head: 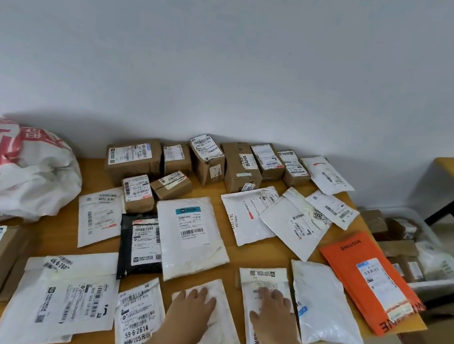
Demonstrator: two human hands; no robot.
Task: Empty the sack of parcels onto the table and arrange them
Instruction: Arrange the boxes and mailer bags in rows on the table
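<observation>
- The wooden table [99,168] fills the lower half of the frame and is already laid out in rough rows, so you are likely at the tidying stage; keep every new piece inside its edges.
- The crumpled white woven sack with red and green print [15,170] slumps at the left edge of the frame. I cannot tell whether it is empty, so feel through it before you call the emptying done.
- The brown cardboard boxes [207,160] stand in a line against the wall, upper centre; leave them there.
- The orange plastic mailer [362,276] at the right hangs past the table edge; pull it inward, as it could slide off.
- The flat white padded envelope [211,325], lower centre, lies under your left hand [192,308], fingers straight and flat on it, gripping nothing. Press lightly and slide it until it sits square with its neighbours.
- The narrow white labelled envelope [262,286] beside it lies under your right hand [273,313], also flat and holding nothing. Nudge it parallel to the first, leaving a gap, label up.
</observation>
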